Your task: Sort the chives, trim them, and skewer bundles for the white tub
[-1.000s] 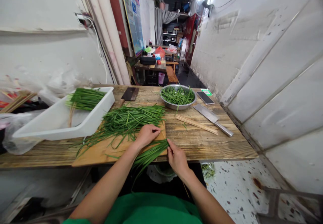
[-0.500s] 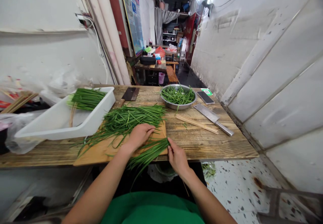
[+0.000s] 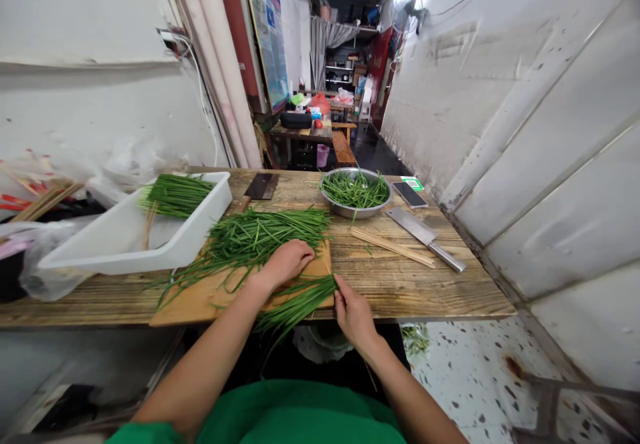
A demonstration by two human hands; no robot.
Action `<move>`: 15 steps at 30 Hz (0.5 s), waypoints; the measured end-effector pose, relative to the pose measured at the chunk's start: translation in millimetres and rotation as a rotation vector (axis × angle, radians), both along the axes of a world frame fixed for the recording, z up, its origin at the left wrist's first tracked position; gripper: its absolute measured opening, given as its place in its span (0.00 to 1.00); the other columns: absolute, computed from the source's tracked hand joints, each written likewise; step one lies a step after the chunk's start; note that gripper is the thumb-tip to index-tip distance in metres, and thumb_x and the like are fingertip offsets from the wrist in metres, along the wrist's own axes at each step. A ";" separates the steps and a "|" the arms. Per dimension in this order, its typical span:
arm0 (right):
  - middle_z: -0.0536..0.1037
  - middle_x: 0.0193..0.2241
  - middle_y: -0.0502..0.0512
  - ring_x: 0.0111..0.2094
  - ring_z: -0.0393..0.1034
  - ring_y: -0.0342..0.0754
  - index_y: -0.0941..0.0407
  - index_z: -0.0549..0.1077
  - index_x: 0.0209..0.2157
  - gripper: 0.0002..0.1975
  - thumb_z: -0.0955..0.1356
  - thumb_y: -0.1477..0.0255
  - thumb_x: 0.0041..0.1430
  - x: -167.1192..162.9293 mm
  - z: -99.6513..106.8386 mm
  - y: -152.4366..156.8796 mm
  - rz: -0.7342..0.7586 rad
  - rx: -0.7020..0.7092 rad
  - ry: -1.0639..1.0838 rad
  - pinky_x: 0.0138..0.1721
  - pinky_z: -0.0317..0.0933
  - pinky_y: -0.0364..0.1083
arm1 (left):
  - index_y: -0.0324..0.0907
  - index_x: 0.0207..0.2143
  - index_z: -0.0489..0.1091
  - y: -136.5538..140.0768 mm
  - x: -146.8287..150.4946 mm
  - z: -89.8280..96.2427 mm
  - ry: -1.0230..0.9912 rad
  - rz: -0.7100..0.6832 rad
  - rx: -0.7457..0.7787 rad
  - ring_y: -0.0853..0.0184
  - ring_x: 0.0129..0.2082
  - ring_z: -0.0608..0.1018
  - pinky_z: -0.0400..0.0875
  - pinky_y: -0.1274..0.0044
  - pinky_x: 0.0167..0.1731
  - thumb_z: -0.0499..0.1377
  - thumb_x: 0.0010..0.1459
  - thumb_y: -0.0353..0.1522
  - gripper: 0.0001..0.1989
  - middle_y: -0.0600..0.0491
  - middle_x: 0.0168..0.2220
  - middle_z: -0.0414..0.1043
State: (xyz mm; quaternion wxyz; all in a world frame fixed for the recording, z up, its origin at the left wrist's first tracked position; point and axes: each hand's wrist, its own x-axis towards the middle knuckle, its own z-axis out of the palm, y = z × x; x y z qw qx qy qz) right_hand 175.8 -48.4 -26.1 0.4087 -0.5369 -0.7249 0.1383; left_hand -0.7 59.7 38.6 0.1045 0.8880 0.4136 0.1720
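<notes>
My right hand point(image 3: 356, 311) pinches the ends of a small bunch of garlic chives point(image 3: 299, 303) at the right edge of the wooden cutting board point(image 3: 195, 299). The long leaves fan out leftward and hang past the table's front edge. A thin pale stick point(image 3: 327, 265), perhaps a skewer, shows just above those pinched ends. My left hand point(image 3: 289, 264) is over the board with its fingers drawn together, against the near side of the large chive pile point(image 3: 265, 231). Whatever is between its fingertips is too small to make out.
A steel bowl point(image 3: 333, 209) of chives stands behind the board. To the right lie bamboo skewers point(image 3: 393, 247), a cleaver point(image 3: 415, 226) and a phone point(image 3: 410, 195). A white tray point(image 3: 200, 241) with tied chives sits left; another dark blade point(image 3: 261, 186) lies behind the pile.
My left hand has shifted slightly right and up along the pile. The right hand keeps its hold on the bunch. The whole view has moved a little.
</notes>
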 end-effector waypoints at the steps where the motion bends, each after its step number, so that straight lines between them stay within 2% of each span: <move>1: 0.76 0.39 0.60 0.37 0.72 0.48 0.60 0.63 0.52 0.21 0.57 0.76 0.57 0.1 0.4 -0.2 0.003 -0.002 0.003 0.38 0.66 0.45 | 0.42 0.30 0.73 -0.9 1.5 -0.3 -0.022 0.021 -0.010 0.66 0.33 0.71 0.62 0.77 0.36 0.52 0.54 0.32 0.10 0.50 0.30 0.73; 7: 0.75 0.40 0.60 0.38 0.72 0.48 0.61 0.63 0.52 0.20 0.57 0.76 0.57 0.9 1.6 -0.1 0.011 -0.019 0.009 0.39 0.66 0.45 | 0.41 0.30 0.73 -5.9 10.2 -3.7 -0.133 0.105 -0.116 0.69 0.28 0.72 0.61 0.81 0.29 0.51 0.53 0.33 0.11 0.53 0.28 0.73; 15: 0.74 0.42 0.61 0.40 0.71 0.48 0.62 0.64 0.51 0.20 0.57 0.76 0.57 0.3 3.3 1.0 0.010 -0.015 0.002 0.41 0.65 0.44 | 0.40 0.29 0.73 -6.2 12.0 -6.4 -0.195 0.093 -0.108 0.69 0.28 0.72 0.61 0.81 0.29 0.53 0.53 0.33 0.10 0.53 0.28 0.73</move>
